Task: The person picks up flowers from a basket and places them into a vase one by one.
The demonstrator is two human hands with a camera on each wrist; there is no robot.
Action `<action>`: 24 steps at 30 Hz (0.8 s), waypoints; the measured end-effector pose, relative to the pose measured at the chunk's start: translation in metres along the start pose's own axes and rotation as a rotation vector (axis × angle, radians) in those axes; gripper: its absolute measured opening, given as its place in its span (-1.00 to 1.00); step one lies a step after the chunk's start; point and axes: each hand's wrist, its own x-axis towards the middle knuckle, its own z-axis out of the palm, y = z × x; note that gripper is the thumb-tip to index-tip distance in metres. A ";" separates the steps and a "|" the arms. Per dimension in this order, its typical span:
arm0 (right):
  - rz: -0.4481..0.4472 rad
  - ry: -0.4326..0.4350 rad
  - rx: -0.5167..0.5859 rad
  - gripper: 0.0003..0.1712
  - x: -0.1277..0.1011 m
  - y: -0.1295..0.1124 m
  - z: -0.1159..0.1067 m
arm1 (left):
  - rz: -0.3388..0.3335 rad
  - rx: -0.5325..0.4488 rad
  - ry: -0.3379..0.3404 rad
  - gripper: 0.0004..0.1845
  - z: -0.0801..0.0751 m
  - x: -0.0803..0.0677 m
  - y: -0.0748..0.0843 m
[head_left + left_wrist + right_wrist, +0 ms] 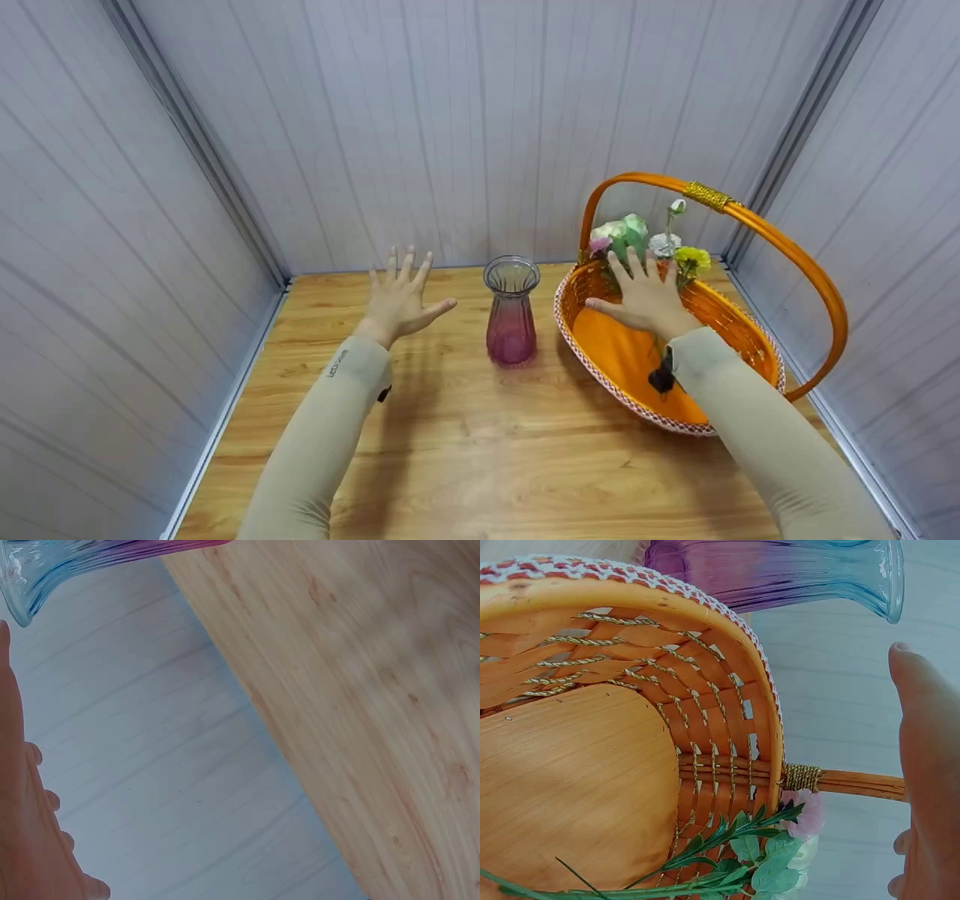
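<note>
A ribbed glass vase (511,322), clear at its flared mouth and pink toward the base, stands upright on the table. My left hand (397,300) is held to its left with fingers spread, touching nothing. Over the orange woven basket (592,367) my right hand (646,300) is spread too, holding nothing. Several flowers lean at the basket's far side: white ones, a pink one (804,816) and a yellow flower (693,259). Their green stems (592,892) run down into the basket, partly hidden by my right hand in the head view.
The basket's tall handle (817,285) arches up on the right, with gold wrapping at its top. Pale panelled walls (450,135) enclose the wooden table (465,450) at the back and both sides.
</note>
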 end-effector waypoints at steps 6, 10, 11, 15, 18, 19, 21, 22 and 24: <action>0.002 0.010 -0.002 0.32 -0.001 0.000 -0.001 | 0.007 -0.016 0.009 0.12 0.001 0.002 0.004; 0.004 0.008 -0.004 0.34 -0.004 -0.001 0.000 | 0.018 -0.023 0.005 0.12 0.003 0.001 0.006; 0.004 0.008 0.000 0.35 -0.004 -0.002 0.000 | 0.021 -0.022 0.005 0.12 0.003 0.001 0.006; 0.000 0.022 0.011 0.34 -0.004 -0.003 0.001 | 0.022 -0.008 0.001 0.12 0.005 0.001 0.006; -0.003 0.024 0.015 0.32 -0.003 -0.003 0.000 | 0.022 -0.021 0.005 0.12 0.007 0.002 0.007; -0.003 0.022 0.018 0.31 -0.003 -0.002 0.000 | 0.023 -0.033 0.009 0.12 0.008 0.002 0.007; -0.001 0.014 0.024 0.30 -0.002 -0.002 -0.001 | 0.022 -0.044 0.014 0.12 0.009 0.002 0.008; 0.002 0.009 0.024 0.31 -0.002 -0.001 -0.001 | 0.023 -0.054 0.019 0.12 0.010 0.002 0.008; 0.005 0.002 0.033 0.32 -0.002 -0.001 -0.001 | 0.020 -0.065 0.018 0.12 0.011 0.002 0.009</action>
